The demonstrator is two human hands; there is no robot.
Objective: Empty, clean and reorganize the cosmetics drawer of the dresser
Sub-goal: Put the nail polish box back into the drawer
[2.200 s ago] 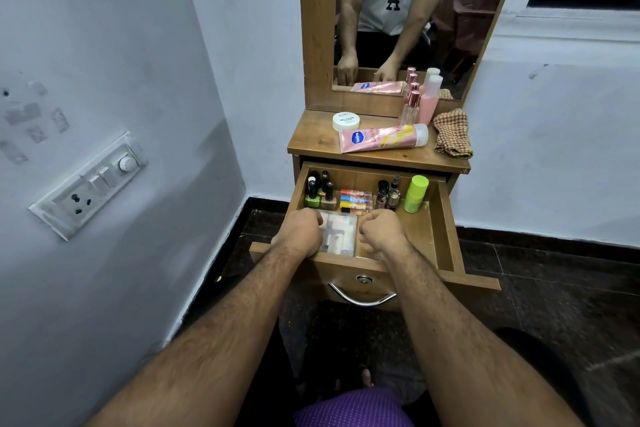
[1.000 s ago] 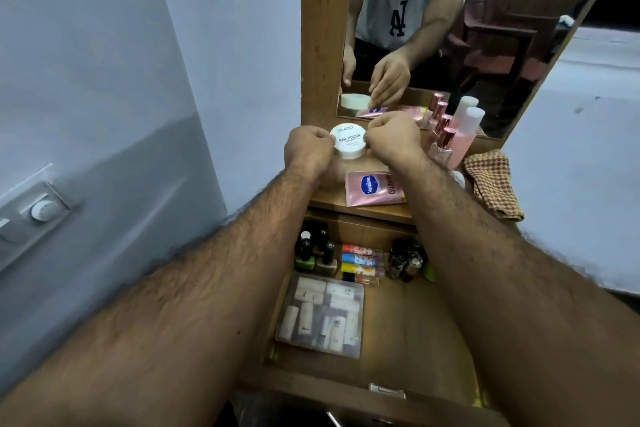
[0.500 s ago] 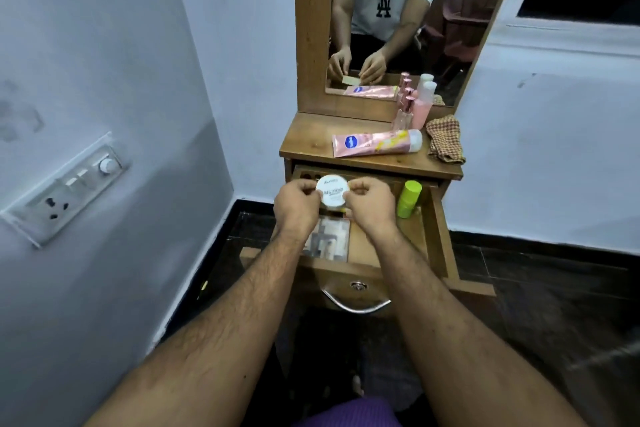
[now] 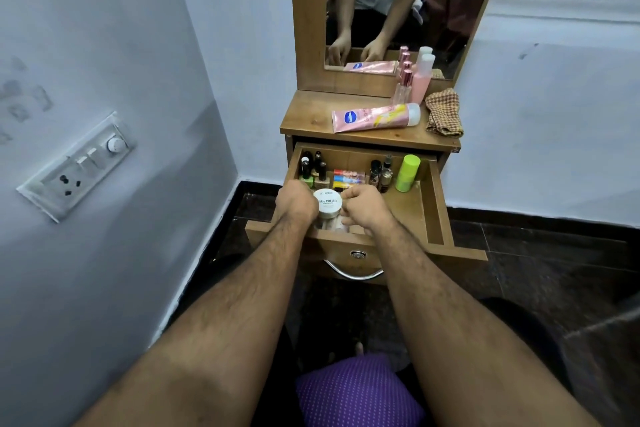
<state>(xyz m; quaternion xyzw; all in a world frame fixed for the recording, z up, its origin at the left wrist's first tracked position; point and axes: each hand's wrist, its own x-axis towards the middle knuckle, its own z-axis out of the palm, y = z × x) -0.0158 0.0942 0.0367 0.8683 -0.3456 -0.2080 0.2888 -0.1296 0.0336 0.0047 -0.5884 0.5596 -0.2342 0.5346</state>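
Note:
The wooden drawer [image 4: 435, 204] of the dresser stands pulled out. Along its back are nail polish bottles [image 4: 313, 168], coloured tubes [image 4: 348, 178], small dark bottles [image 4: 380, 172] and a green can [image 4: 408, 173]. My left hand [image 4: 296, 201] and my right hand [image 4: 363, 206] both hold a white round jar [image 4: 327, 205] labelled nail polish, low over the drawer's front left part. A clear plastic box under the jar is mostly hidden by my hands.
On the dresser top [image 4: 308, 118] lie a pink lotion tube [image 4: 375, 116], a pink bottle [image 4: 421, 80], a small spray bottle [image 4: 403, 87] and a checked cloth [image 4: 444, 113]. A mirror [image 4: 398, 3] rises behind. A wall with a switchboard [image 4: 81, 163] is left; a purple cushion [image 4: 356, 392] is below.
Both hands took the white jar from the dresser top and brought it down into the drawer's front left part.

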